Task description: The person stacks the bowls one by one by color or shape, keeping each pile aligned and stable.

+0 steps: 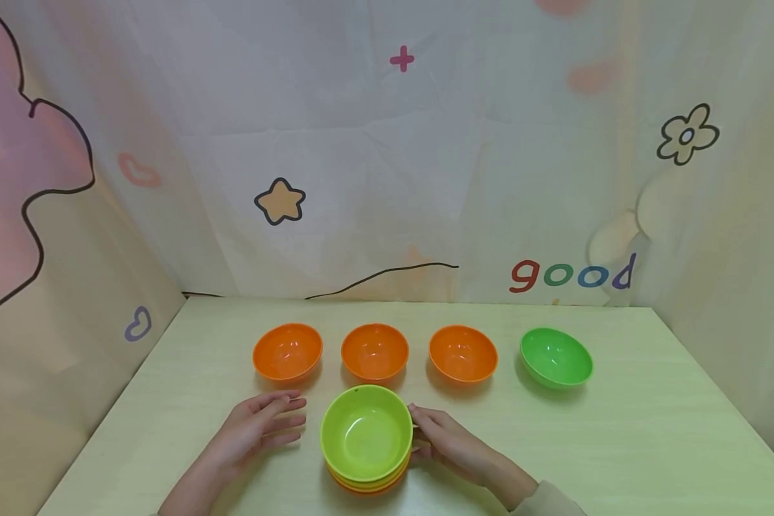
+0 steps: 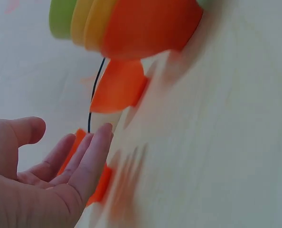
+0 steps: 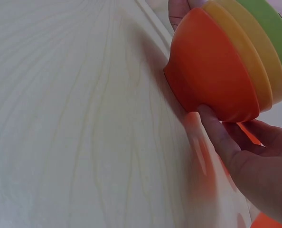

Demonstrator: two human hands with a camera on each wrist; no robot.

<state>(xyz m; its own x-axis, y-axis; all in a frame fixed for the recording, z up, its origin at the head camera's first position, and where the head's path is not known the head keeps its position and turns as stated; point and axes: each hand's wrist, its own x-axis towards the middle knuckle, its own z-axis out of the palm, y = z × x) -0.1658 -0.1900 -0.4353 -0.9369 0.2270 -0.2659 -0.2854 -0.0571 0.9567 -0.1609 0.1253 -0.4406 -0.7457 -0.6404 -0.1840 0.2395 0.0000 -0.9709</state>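
In the head view a stack of bowls stands at the front middle of the table, with a lime-green bowl on top. Below it show yellow bowls and an orange bowl at the bottom. My right hand touches the right side of this stack, its fingertips against the orange bowl in the right wrist view. Left of the stack, my left hand is held apart from it, fingers extended and nothing in them.
Behind the stack, a row runs across the table: a left orange bowl, a middle orange bowl, a right orange bowl and a green bowl. A printed curtain hangs at the table's back edge.
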